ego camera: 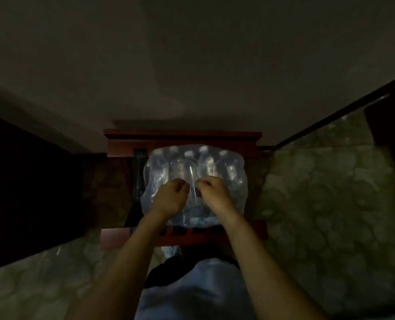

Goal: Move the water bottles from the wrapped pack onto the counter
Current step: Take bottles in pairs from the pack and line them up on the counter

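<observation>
A wrapped pack of water bottles lies on a reddish wooden stand in the middle of the head view. Clear plastic film covers several bottles with white caps pointing away from me. My left hand and my right hand sit side by side on the top middle of the pack. Both have curled fingers that pinch the plastic wrap between them. The room is dim and the bottles under my hands are hidden.
A pale wall rises behind the stand. Patterned stone surfaces, which may be counter or floor, lie to the right and lower left. A dark panel stands at left. My legs are below the stand.
</observation>
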`<state>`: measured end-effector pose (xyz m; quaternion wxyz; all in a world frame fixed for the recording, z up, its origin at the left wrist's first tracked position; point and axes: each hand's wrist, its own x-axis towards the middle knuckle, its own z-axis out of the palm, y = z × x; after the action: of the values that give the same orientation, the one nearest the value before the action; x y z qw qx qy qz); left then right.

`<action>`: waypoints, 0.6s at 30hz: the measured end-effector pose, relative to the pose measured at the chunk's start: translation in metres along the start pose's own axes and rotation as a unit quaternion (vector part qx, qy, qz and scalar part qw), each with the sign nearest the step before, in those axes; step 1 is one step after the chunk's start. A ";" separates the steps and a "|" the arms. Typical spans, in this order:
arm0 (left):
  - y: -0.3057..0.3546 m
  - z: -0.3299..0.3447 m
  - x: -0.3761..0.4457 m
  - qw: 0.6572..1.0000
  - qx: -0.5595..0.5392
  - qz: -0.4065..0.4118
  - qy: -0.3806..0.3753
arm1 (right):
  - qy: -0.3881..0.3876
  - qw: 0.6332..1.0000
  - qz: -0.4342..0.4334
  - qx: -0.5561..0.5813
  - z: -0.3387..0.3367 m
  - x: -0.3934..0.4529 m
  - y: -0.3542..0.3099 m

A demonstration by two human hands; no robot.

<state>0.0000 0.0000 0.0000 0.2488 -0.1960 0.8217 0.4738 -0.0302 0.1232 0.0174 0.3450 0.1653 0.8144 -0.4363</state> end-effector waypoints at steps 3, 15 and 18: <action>-0.015 0.017 0.012 0.998 -0.020 -0.059 0.016 | -0.007 0.998 0.066 0.017 0.022 0.024 0.020; -0.037 0.042 0.060 0.990 0.020 -0.129 0.051 | 0.044 0.993 0.107 -0.037 0.058 0.079 0.044; -0.038 0.044 0.062 0.989 0.050 -0.125 0.062 | 0.042 0.988 0.122 -0.085 0.064 0.080 0.048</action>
<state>-0.0183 0.0153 -0.0819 0.2641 -0.3135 0.8275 0.3838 -0.0329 0.0949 -0.0925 0.3738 0.2513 0.8363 -0.3127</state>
